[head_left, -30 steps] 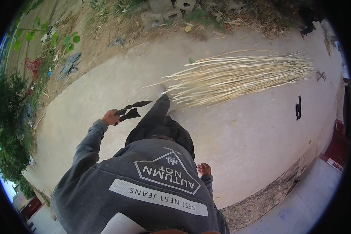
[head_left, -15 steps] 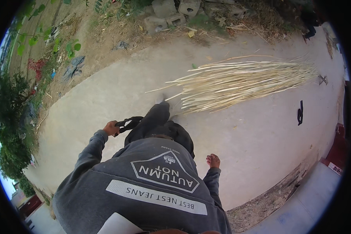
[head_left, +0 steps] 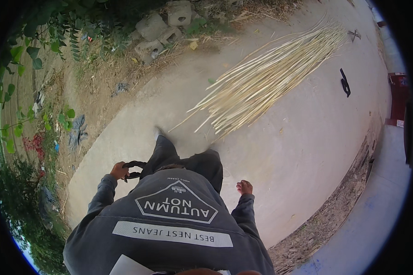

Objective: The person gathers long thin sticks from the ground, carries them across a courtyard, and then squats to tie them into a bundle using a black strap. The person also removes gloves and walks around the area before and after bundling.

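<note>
Left hand (head_left: 119,170) closed around a black tool (head_left: 134,167), looks like shears or pruners with looped handles, held at hip height beside the left leg. Right hand (head_left: 244,187) empty, fingers loosely curled, hanging at the side. Hands well apart, torso between them.

Pale cut stalks (head_left: 266,78) lie in a long fanned bundle on the concrete pad (head_left: 307,151) ahead, near ends just beyond the feet.

Risk, as a judgement: loose stalk tips near the feet could catch a step; tool carried low beside the leg could nick it if the blades are open. Blade state not discernible.

Surroundings: outdoors. Dirt verge with concrete blocks (head_left: 163,28), weeds and litter to the left. Small dark object (head_left: 344,83) on the pad, well right of the stalks.
</note>
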{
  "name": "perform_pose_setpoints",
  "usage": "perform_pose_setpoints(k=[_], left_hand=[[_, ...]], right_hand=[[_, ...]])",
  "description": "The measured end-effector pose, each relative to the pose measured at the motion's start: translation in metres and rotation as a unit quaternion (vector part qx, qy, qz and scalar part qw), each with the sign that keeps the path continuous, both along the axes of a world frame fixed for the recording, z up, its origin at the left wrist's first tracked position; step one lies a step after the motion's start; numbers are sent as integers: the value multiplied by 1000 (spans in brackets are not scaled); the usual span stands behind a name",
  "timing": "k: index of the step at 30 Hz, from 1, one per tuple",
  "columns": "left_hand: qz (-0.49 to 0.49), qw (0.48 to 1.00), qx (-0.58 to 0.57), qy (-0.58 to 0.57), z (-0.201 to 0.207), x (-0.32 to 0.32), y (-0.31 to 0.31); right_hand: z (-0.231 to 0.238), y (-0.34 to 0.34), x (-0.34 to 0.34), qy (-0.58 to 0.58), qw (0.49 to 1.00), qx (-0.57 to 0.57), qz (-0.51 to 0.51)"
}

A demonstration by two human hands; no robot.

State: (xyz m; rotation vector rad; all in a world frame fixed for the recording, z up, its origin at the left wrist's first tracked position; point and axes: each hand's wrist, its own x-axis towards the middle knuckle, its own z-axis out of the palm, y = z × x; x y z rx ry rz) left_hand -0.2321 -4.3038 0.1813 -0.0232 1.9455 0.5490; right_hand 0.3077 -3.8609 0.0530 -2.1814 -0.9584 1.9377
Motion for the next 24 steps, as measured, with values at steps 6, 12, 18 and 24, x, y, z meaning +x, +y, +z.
perform_pose_setpoints(k=[6,12,18,24], left_hand=[[-48,998,3,41,4,-103,-14],[-91,992,3,91,22,-133,69],[-104,991,85,28,31,-78,165],[-112,993,31,-18,12,-27,178]], right_hand=[[21,-88,-57,12,997,-68,42],[26,-115,-27,-7,995,-98,-20],[2,-42,47,21,996,-63,-66],[9,33,79,2,991,51,-122]])
